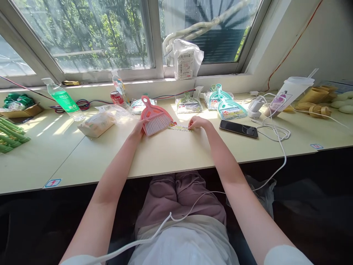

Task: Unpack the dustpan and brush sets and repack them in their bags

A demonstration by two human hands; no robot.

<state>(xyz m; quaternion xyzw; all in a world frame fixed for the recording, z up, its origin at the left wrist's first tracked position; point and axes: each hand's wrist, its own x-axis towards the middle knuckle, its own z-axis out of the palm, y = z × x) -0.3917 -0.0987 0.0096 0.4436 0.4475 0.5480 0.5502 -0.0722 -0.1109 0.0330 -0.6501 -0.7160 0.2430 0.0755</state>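
Observation:
A pink mini dustpan with a white-bristled brush (157,119) is tilted up above the table in my left hand (138,129), whose fingers grip its left edge. To its right, a small printed card (179,127) lies on the table. My right hand (198,123) is at the card's right end, fingers pinched on its edge. Behind my hands lie wrapped dustpan sets, a green one (189,103) in the middle and a teal one (230,107) to the right.
A black phone (238,129) and white cables (275,129) lie to the right, beside a tall lidded cup (289,94). To the left are a tissue pack (96,124), a green-labelled bottle (64,101) and a red can (117,98). The table's front edge (171,173) is close to my lap.

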